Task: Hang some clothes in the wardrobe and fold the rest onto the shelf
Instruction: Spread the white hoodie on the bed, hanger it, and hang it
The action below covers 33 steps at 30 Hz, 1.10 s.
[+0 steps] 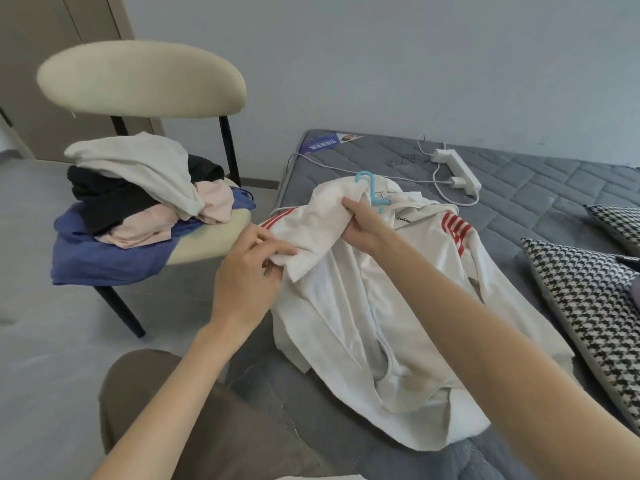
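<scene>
From my remote seat I counted one white jacket (363,306) with red stripes, spread on the mattress (536,188) with one blue hanger (372,188) poking out at its collar. Two hands were on it: the left hand (249,268) had thumb and fingers pinched on a loose edge of the cloth, and the right hand (363,225) had its fingers clamped round a bunched fold just beside the hanger. One chair (138,81) stood to the left, carrying one pile (138,195) in which I made out four colours: white, black, pink and blue. Two checked pillows (588,306) lay at the right, and one power strip (457,169) with its cable lay beyond the jacket. The mattress was grey and quilted, the floor (41,271) grey, the wall (415,64) pale. Beige panels (52,29) in the far corner were possibly the wardrobe.
</scene>
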Each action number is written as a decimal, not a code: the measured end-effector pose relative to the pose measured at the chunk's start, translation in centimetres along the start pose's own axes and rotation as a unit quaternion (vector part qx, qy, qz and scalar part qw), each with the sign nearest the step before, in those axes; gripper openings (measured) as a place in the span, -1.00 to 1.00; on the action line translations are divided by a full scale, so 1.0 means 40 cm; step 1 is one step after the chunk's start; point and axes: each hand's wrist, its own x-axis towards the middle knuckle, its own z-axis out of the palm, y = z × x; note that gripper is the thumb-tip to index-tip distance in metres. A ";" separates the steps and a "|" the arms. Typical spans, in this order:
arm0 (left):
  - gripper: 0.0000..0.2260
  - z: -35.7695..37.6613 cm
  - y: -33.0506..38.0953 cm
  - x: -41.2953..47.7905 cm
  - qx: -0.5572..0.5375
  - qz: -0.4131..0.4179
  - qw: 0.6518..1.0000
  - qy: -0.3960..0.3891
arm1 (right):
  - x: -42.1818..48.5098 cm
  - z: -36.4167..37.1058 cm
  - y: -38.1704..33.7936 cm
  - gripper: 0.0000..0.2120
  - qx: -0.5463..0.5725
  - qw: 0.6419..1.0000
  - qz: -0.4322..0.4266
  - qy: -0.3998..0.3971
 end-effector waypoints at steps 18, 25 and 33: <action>-0.69 0.141 -0.037 -0.192 0.171 -0.193 0.915 -0.311 | -0.284 -0.289 0.156 -0.80 -0.462 0.885 0.002 0.054; -0.49 0.182 -0.046 -0.264 0.028 -0.338 0.870 -0.358 | -0.397 -0.342 0.226 -0.84 -0.716 0.693 -0.081 -0.027; -0.72 0.259 -0.021 -0.271 -0.311 -0.538 0.770 -0.148 | -0.431 -0.385 0.279 -0.89 -0.866 0.462 -0.183 -0.050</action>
